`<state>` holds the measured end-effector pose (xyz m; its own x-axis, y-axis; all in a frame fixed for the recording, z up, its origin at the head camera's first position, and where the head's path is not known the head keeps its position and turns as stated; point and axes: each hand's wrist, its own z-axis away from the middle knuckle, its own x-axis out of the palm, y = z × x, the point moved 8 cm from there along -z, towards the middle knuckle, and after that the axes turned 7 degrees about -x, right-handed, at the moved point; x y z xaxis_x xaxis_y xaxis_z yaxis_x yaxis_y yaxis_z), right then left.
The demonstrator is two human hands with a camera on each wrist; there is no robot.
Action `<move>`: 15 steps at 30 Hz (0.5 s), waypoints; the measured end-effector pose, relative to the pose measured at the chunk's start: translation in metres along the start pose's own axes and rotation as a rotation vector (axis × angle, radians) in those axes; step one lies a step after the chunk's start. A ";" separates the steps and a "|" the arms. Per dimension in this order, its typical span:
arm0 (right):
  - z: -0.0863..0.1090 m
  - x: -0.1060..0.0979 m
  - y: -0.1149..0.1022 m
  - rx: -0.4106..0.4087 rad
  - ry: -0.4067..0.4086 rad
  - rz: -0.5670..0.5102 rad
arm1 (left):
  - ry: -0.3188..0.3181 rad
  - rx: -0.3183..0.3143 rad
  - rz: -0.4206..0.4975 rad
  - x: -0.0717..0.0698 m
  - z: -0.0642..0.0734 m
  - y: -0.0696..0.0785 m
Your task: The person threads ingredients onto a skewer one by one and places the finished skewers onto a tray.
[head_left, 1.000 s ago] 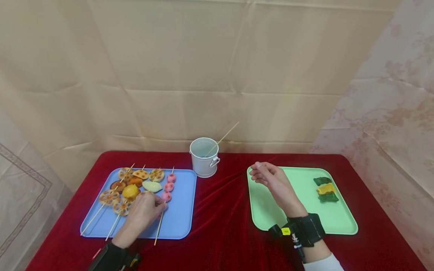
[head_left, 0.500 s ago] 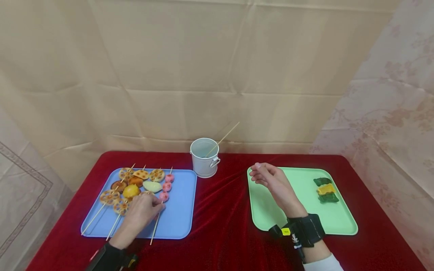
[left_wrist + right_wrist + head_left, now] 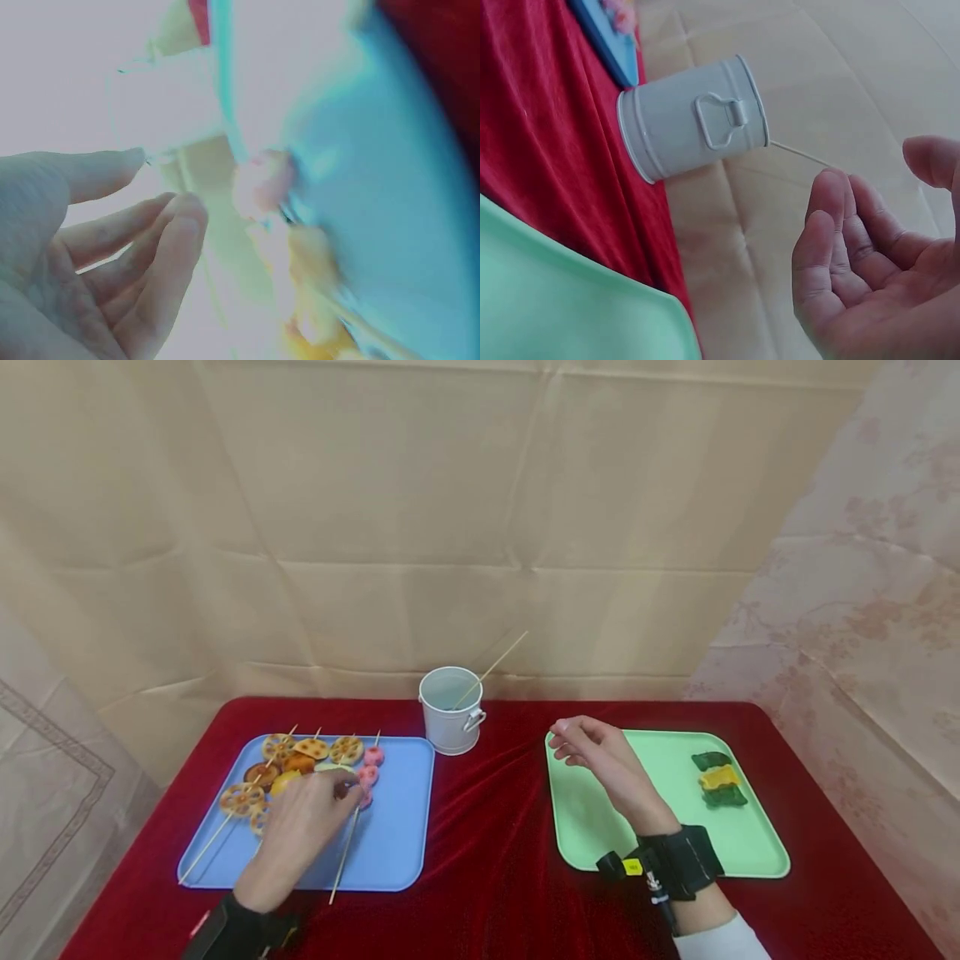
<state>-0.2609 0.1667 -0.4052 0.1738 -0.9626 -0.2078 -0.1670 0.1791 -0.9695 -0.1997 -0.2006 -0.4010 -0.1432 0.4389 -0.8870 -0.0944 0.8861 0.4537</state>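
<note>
My left hand (image 3: 300,822) hovers over the blue tray (image 3: 397,860), near a skewer of pink round pieces (image 3: 373,757). In the left wrist view, thumb and fingertips stand apart with nothing between them. The skewer's lower stick points toward the table's front edge. Left of it lie several more skewers, with lotus root slices (image 3: 240,798) and other food pieces, partly hidden by that hand. My right hand (image 3: 606,766) is held in the air over the left side of the green tray (image 3: 757,856). Its fingers are loosely bent and hold nothing.
A small white bucket (image 3: 450,731) stands between the trays, a thin wooden stick (image 3: 501,660) leaning out of it. Green and yellow pieces (image 3: 720,779) lie in a row on the right of the green tray. Red cloth (image 3: 491,852) covers the table.
The pink skewer has shifted slightly left, nearer the others. My left hand has let go of it and risen slightly. My right hand has hardly moved.
</note>
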 end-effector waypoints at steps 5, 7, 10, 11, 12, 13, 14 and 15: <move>-0.019 0.002 -0.019 -0.066 -0.013 0.219 | 0.091 0.135 0.164 -0.003 -0.006 0.039; -0.030 0.003 -0.025 -0.103 -0.010 0.293 | 0.093 0.150 0.247 0.002 -0.008 0.051; -0.047 0.005 -0.033 -0.149 0.001 0.379 | 0.098 0.130 0.331 0.009 -0.011 0.062; -0.052 0.006 -0.035 -0.160 0.006 0.397 | 0.099 0.118 0.346 0.011 -0.012 0.065; -0.058 0.006 -0.037 -0.173 0.011 0.408 | 0.099 0.107 0.357 0.014 -0.014 0.067; -0.063 0.007 -0.039 -0.181 0.018 0.418 | 0.104 0.096 0.363 0.016 -0.015 0.069; -0.067 0.008 -0.042 -0.189 0.028 0.428 | 0.107 0.088 0.373 0.018 -0.015 0.071; -0.072 0.008 -0.044 -0.195 0.037 0.438 | 0.105 0.079 0.385 0.021 -0.016 0.072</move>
<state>-0.3218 0.1362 -0.3551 0.0126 -0.8124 -0.5829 -0.3965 0.5311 -0.7488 -0.2252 -0.1302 -0.3853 -0.2540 0.7267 -0.6382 0.0612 0.6706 0.7393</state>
